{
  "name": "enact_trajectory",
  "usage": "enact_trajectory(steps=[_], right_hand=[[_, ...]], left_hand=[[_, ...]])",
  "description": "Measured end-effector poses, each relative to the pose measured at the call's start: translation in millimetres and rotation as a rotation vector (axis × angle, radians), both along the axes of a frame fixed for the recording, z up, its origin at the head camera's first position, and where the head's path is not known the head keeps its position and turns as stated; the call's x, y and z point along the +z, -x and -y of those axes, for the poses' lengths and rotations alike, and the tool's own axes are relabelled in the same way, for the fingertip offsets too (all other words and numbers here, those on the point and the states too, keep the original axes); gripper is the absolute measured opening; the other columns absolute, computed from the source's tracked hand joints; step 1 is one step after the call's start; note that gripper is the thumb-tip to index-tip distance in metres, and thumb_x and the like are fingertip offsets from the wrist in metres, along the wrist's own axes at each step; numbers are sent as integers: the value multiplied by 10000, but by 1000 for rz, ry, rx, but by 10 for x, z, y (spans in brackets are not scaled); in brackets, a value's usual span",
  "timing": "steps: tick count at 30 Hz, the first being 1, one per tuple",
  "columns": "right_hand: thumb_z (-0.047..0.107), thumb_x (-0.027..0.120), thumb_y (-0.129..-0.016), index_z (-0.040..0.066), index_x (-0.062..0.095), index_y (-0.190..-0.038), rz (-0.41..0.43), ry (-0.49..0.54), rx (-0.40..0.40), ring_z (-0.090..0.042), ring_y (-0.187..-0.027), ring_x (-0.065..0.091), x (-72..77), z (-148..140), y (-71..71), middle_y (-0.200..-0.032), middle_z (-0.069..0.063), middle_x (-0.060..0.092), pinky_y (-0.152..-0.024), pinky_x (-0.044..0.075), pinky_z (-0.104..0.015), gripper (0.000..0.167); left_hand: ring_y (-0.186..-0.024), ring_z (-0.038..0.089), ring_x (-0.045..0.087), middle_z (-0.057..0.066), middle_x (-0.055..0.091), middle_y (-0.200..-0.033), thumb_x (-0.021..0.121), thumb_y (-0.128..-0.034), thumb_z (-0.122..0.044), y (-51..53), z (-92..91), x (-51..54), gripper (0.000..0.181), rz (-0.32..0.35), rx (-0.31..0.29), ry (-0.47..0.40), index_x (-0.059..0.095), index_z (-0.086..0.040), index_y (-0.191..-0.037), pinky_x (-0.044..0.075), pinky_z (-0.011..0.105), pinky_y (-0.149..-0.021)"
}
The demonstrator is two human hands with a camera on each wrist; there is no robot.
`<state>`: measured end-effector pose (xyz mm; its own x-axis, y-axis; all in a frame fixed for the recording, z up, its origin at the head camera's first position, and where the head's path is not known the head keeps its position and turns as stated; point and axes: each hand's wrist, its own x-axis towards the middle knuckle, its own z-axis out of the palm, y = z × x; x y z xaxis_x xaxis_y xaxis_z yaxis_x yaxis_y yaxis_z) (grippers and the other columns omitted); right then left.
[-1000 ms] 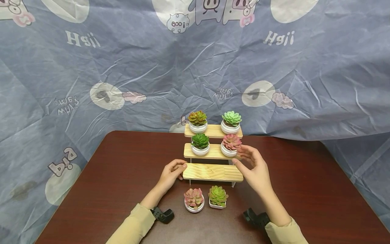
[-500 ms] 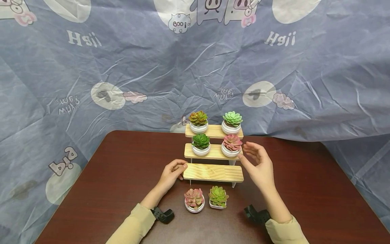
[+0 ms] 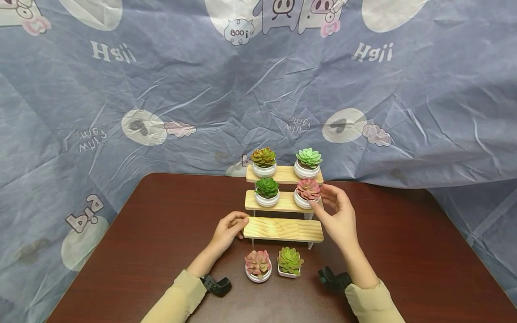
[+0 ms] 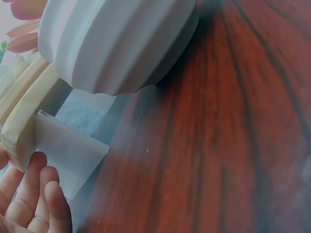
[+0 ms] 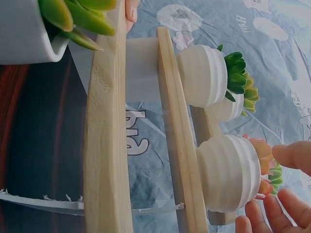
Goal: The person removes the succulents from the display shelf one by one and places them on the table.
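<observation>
A three-tier wooden plant stand (image 3: 282, 229) stands on the table. My left hand (image 3: 227, 231) holds the left end of its lowest board, with fingertips (image 4: 39, 160) at the underside. My right hand (image 3: 339, 220) is around the right side of a pink potted succulent (image 3: 308, 190) on the middle board. The right thumb (image 5: 291, 154) is at its leaves and the other fingers are beside the white pot (image 5: 228, 172), without a clear grip. A dark green succulent (image 3: 267, 188) stands left on that board. An olive-red succulent (image 3: 264, 158) and a pale green one (image 3: 308, 159) occupy the top board.
In front of the stand, on the dark red table (image 3: 169, 206), are a pink-green succulent (image 3: 257, 263) in a round pot and a lime green succulent (image 3: 290, 261) in a squarish pot. Behind the table hangs a printed blue-grey cloth (image 3: 226, 98).
My right hand drew back to the right from the pink succulent, then came in against it again. The left hand stays on the lowest board.
</observation>
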<state>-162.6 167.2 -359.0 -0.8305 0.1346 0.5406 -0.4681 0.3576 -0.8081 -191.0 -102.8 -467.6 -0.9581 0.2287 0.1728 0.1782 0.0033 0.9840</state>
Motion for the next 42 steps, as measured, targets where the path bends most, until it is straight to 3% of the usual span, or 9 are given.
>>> enact_trajectory(steps=[5,11,16,25,32,37,42], right_hand=[[-86,741,-742,-119,523,-1193,-4,-8,-9,-356,-980,554,-99,-23,71,-1121,-256,551,-852,485,-301,502],[22,802,-722,-17,524,-1237,51,-57,-51,-216,-997,548,-327,-92,218,-1185,-140,550,-841,473,-247,586],[70,827,-705,31,489,-1272,68,-70,-48,-230,-949,581,-406,-79,245,-1208,-110,530,-800,492,-287,662],[86,826,-711,13,455,-1305,73,-121,-67,-238,-1016,546,-495,-41,278,-1207,-146,522,-801,451,-243,704],[164,832,-713,31,488,-1296,97,-202,-111,-244,-938,554,-533,-30,289,-1134,-150,574,-790,422,-352,690],[152,836,-704,28,511,-1273,82,-208,-132,-244,-899,555,-539,-20,290,-1119,-153,578,-756,421,-353,667],[131,843,-687,21,520,-1261,68,-196,-146,-239,-884,560,-556,-20,277,-1124,-152,573,-738,424,-350,668]], left_hand=[[-684,448,522,53,638,-815,560,-948,-82,2,-1,-6,216,10,-2,0,596,63,-1104,517,374,-592],[-639,255,557,33,639,-805,562,-947,-81,13,1,-17,222,11,-2,-2,594,72,-1105,516,348,-588],[-626,171,555,3,642,-797,562,-947,-79,15,5,-23,235,5,-6,-5,583,87,-1112,517,331,-585],[-624,169,552,37,649,-810,562,-943,-67,13,-6,-20,219,-8,-4,-9,586,80,-1103,518,336,-576],[-617,155,551,69,653,-823,563,-943,-68,17,-7,-26,224,-5,-3,-12,583,85,-1105,515,321,-573],[-620,225,557,12,649,-799,563,-944,-72,22,0,-32,225,-3,-5,-15,584,83,-1106,512,294,-569],[-640,297,554,36,646,-807,561,-947,-77,17,0,-27,217,4,-7,-8,591,67,-1106,512,296,-575]])
